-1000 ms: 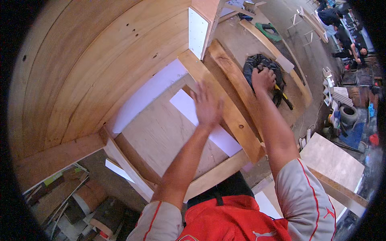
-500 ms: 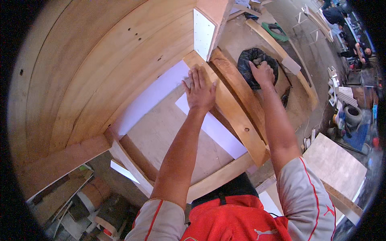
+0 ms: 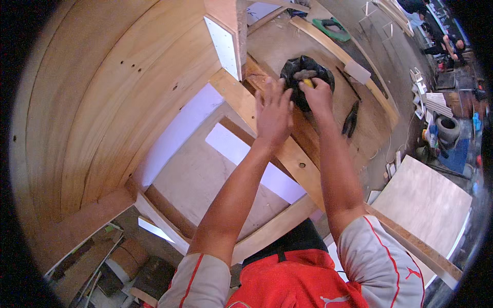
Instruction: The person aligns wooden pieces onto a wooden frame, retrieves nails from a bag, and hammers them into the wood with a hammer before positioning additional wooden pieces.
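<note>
Over a black plastic bag (image 3: 294,65), my right hand (image 3: 318,95) is closed on a small yellow-ended tool (image 3: 308,82); its exact kind is hidden by my fingers. A brownish-grey lump (image 3: 304,75) shows beside the yellow end. My left hand (image 3: 274,119), fingers spread and slightly blurred, holds nothing and is over a pale wooden rail (image 3: 302,165) of a large wooden frame. Past that rail, a browner board (image 3: 309,141) runs alongside. White strips (image 3: 246,156) lie inside the frame.
A tall plank panel (image 3: 113,102) rises on the left. A dark slim tool (image 3: 350,119) and a green-handled object (image 3: 331,30) lie beyond the bag. A curved wooden strip (image 3: 334,46) crosses there. To the right is a plywood sheet (image 3: 423,200). Another person (image 3: 449,46) is far off.
My left hand has lifted and moved right from flat on the rail toward the bag. My right hand has risen from inside the bag, now showing the yellow-ended tool. The view has shifted.
</note>
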### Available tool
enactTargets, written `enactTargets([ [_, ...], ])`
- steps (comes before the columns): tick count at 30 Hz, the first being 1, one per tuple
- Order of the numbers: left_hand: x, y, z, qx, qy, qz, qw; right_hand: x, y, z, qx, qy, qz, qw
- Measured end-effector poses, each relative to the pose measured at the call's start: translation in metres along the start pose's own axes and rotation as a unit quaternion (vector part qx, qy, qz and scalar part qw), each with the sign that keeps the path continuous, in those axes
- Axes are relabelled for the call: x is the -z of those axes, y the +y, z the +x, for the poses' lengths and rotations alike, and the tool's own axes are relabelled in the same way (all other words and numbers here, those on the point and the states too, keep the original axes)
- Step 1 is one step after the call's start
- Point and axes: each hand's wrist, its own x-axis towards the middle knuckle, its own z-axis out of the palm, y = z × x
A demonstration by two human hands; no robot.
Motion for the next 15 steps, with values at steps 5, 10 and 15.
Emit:
enactTargets([
  [5, -0.024, 0.009, 0.036, -0.142, -0.074, -0.006, 0.987, 0.017, -0.003, -0.015, -0.087, 0.234, -0.023, 0.968],
  [10, -0.022, 0.021, 0.056, -0.131, -0.055, -0.030, 0.989, 0.013, 0.058, 0.012, -0.133, 0.251, -0.105, 0.953],
  [15, -0.003, 0.021, 0.053, -0.079, -0.031, 0.049, 0.995, 0.008, 0.042, 0.005, -0.150, 0.201, -0.097, 0.963],
])
